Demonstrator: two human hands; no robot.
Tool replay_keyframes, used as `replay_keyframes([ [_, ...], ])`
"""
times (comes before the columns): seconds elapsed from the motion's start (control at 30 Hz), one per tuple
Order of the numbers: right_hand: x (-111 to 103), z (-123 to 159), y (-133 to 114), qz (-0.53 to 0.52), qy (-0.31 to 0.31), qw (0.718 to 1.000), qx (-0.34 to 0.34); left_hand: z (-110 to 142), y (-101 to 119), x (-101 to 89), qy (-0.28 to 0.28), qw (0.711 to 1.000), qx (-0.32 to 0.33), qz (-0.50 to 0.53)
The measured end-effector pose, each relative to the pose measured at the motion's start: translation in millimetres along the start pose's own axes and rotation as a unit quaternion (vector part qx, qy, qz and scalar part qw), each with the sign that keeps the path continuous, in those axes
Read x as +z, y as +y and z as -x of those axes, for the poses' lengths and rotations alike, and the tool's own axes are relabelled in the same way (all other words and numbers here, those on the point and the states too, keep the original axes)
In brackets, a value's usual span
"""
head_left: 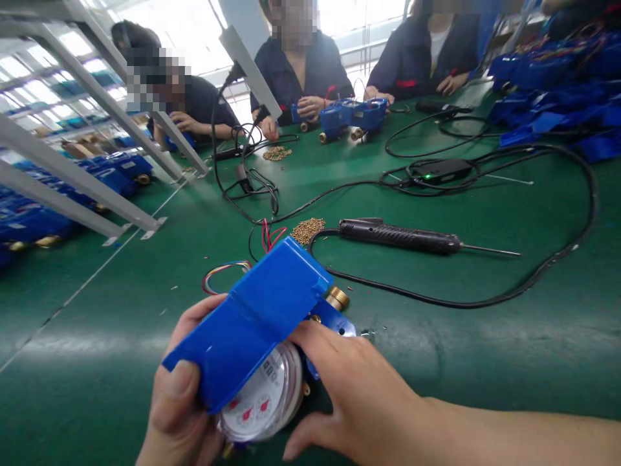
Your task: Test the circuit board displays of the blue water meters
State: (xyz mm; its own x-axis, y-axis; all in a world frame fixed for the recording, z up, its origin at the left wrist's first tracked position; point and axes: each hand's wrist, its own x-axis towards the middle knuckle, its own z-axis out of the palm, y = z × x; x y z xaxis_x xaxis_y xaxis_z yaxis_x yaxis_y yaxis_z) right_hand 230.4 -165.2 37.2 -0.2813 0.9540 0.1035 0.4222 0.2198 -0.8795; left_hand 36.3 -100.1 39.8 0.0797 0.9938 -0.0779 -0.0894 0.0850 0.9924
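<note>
A water meter with a white round dial (259, 395) and red pointers is tilted up close in front of me. A blue plastic cover (264, 310) lies slantwise over part of the dial. My left hand (182, 388) grips the lower left end, its thumb pressed on top of the cover. On the meter's right side is my right hand (349, 382), its fingers reaching under the cover's edge and the thumb beside the dial; the fingertips are hidden. A threaded brass fitting (338, 298) sticks out past the cover. Coloured wires (226, 268) trail out behind the meter.
A black electric screwdriver (400, 236) lies beyond the meter, near a pile of small brass screws (308, 230). Its cable (533, 285) loops to the right. Co-workers sit across the green table (485, 349) with blue meters (352, 116). A metal rack (111, 213) stands left.
</note>
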Motion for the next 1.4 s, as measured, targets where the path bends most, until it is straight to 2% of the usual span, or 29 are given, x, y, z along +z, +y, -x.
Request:
replay_keyframes([
  [0.1, 7.5, 1.4, -3.0, 0.04, 0.039, 0.998, 0.015, -1.6, 7.3, 4.1, -0.044, 0.998, 0.032, 0.021],
  [0.27, 12.2, 3.8, -7.2, 0.082, 0.062, 0.994, 0.037, 0.2, 20.2, 6.9, -0.109, 0.993, 0.037, -0.005],
  [0.47, 12.1, 5.5, -5.6, 0.076, 0.087, 0.993, 0.016, 4.4, 6.8, -7.4, -0.167, 0.985, 0.044, 0.008],
  [0.6, 13.5, 7.0, -0.2, 0.053, 0.106, 0.993, -0.013, 16.1, -7.8, -16.6, -0.163, 0.986, 0.022, -0.016],
  [0.73, 16.2, 4.9, 1.2, 0.062, 0.113, 0.991, -0.03, 19.7, -12.6, -22.9, -0.165, 0.985, 0.02, -0.045],
  [0.83, 18.4, -0.7, 1.2, 0.071, 0.12, 0.99, -0.037, 13.0, -10.7, -26.8, -0.165, 0.984, 0.039, -0.058],
  [0.97, 20.4, -9.9, 1.4, 0.088, 0.116, 0.989, -0.039, 0.8, -7.8, -31.6, -0.144, 0.98, 0.098, -0.095],
  [1.13, 22.8, -17.2, -1.8, 0.11, 0.12, 0.986, -0.034, -7.3, -9.7, -37.8, -0.15, 0.983, 0.075, -0.073],
  [1.4, 28.0, -17.1, -7.0, 0.125, 0.137, 0.983, -0.008, -13.4, -14.7, -44.8, -0.183, 0.98, 0.073, -0.03],
])
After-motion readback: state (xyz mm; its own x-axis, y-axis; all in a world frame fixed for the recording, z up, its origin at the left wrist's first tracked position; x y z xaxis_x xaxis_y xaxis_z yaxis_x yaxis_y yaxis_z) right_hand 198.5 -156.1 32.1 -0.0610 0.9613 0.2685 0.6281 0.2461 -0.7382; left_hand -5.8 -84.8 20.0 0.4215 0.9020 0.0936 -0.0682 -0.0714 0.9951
